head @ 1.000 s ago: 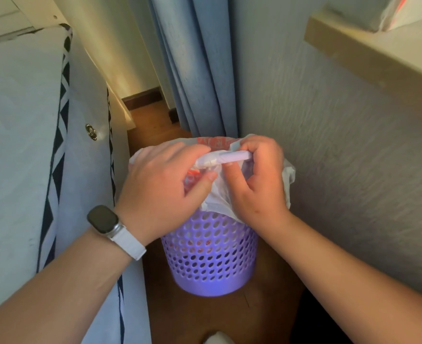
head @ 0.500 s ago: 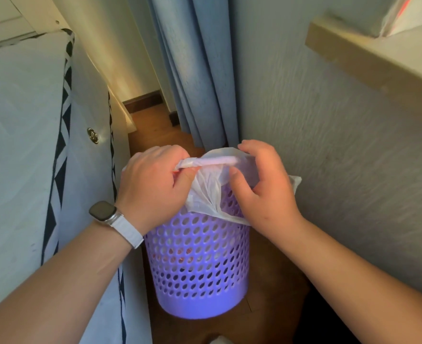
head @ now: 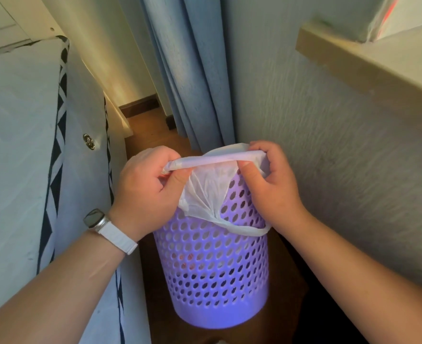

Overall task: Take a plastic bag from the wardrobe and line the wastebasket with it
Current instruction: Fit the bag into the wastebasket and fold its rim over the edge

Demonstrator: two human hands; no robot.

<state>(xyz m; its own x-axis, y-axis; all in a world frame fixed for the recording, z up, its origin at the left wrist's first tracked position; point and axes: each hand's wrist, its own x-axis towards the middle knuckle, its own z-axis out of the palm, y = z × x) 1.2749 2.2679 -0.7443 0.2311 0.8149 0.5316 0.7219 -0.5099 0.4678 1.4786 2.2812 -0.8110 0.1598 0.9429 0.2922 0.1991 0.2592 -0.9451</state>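
A purple perforated wastebasket [head: 212, 276] stands on the wooden floor between a bed and a wall. A thin white plastic bag [head: 205, 192] lies over its near rim and hangs down the outside. My left hand [head: 145, 187] pinches the bag's edge at the rim's left side. My right hand [head: 272, 184] pinches it at the right side. Between the two hands the bag's edge is stretched taut along the rim. The inside of the basket is hidden behind the bag and my hands.
A mattress [head: 18, 155] with a black-and-white border runs along the left. A blue curtain [head: 187, 70] hangs behind the basket, a textured wall [head: 329, 157] is on the right, and a wooden shelf [head: 353, 60] juts out above my right arm.
My hands have spread apart along the rim, pulling the bag's edge wider and tauter. The basket sits lower and nearer in view than before.
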